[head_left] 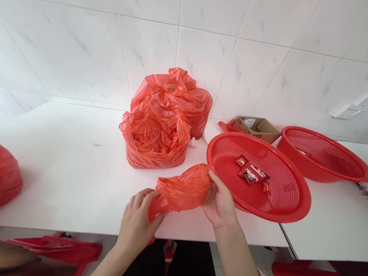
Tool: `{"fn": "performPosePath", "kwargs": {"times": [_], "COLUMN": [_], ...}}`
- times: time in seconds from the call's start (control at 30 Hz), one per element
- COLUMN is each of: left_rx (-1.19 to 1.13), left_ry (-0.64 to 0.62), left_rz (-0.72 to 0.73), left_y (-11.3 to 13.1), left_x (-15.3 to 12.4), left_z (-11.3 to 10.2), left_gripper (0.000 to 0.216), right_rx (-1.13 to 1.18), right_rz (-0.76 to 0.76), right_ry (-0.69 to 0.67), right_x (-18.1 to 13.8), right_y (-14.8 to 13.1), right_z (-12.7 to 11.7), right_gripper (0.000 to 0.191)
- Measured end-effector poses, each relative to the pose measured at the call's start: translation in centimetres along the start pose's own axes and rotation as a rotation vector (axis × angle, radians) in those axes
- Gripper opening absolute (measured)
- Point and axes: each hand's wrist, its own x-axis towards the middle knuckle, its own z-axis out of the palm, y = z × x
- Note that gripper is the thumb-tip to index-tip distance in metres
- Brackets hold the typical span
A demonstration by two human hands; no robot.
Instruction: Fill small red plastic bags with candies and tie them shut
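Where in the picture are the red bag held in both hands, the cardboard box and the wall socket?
Red bag (184,187): head view, on its crumpled middle.
Cardboard box (264,136): head view, on its front wall.
Wall socket (348,111): head view, on its white faceplate.

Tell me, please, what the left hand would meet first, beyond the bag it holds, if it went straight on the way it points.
Probably the front red bag on the table, though the height of the left hand is hard to judge.
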Motion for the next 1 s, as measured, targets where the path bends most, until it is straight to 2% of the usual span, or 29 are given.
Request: {"fn": "performPosePath", "kwargs": {"times": [0.07,0.17,0.23,0.3,0.37,0.47,0.57,0.63,0.73,0.8,0.83,0.9,0.93,0.97,1.0], "left_rx": [-0.031,-0.142,-0.319,-0.547,-0.722,-0.877,-0.992,-1.03,-1.047,-1.058,-1.065,-1.072,-1.062,-1.041,-1.013], "left_ry": [-0.111,-0.281,-0.461,-0.533,-0.471,-0.324,-0.152,-0.069,-0.056,-0.105,-0.13,-0.165,-0.181,-0.198,-0.216], "left_rz": [-0.102,-0.19,-0.28,-0.372,-0.444,-0.539,-0.601,-0.624,-0.633,-0.617,-0.601,-0.564,-0.547,-0.535,-0.53], "left_y": [-0.4,-1.1,-1.3,-1.6,-1.9,-2.5,-2.7,-2.4,-0.7,0.8,1.6,2.8,3.2,3.4,3.4], "left_x": [0.7,2.1,2.7,3.0,3.2,3.8,4.4,4.5,3.9,3.2,2.8,2.2,1.9,1.7,1.5], "left_z": [-0.6,-3.6,-5.7,-7.1,-7.5,-7.0,-6.7,-6.6,-6.0,-5.2,-4.8,-4.2,-4.0,-3.9,-4.0], "left_gripper": [0.031,0.027,0.017,0.022,0.027,0.026,0.026,0.024,0.024,0.024,0.024,0.023,0.024,0.025,0.028], "right_rx": [-0.071,-0.233,-0.36,-0.546,-0.803,-1.179,-1.404,-1.497,-1.563,-1.533,-1.517,-1.523,-1.561,-1.626,-1.728], "right_rz": [-0.019,-0.052,-0.053,-0.075,-0.165,-0.3,-0.302,-0.334,-0.612,-0.79,-0.797,-0.665,-0.593,-0.561,-0.535], "right_ry": [-0.031,-0.083,-0.107,-0.112,-0.083,-0.008,0.02,0.066,0.102,-0.043,-0.186,-0.507,-0.601,-0.615,-0.573], "right_x": [-0.4,-1.6,-2.5,-3.2,-3.5,-3.5,-4.0,-5.0,-7.5,-8.9,-9.3,-8.8,-8.0,-7.0,-5.9], "right_y": [-0.4,-1.6,-2.2,-2.6,-2.6,-2.7,-3.5,-4.1,-3.9,-2.4,-1.3,1.2,2.3,3.2,3.9], "right_z": [-0.5,-2.0,-3.4,-4.7,-6.0,-7.8,-8.7,-8.1,-5.1,-2.4,-1.1,0.4,0.7,0.6,0.1], "right_gripper": [0.027,0.036,0.043,0.049,0.049,0.04,0.033,0.031,0.026,0.022,0.02,0.023,0.027,0.03,0.032]}}
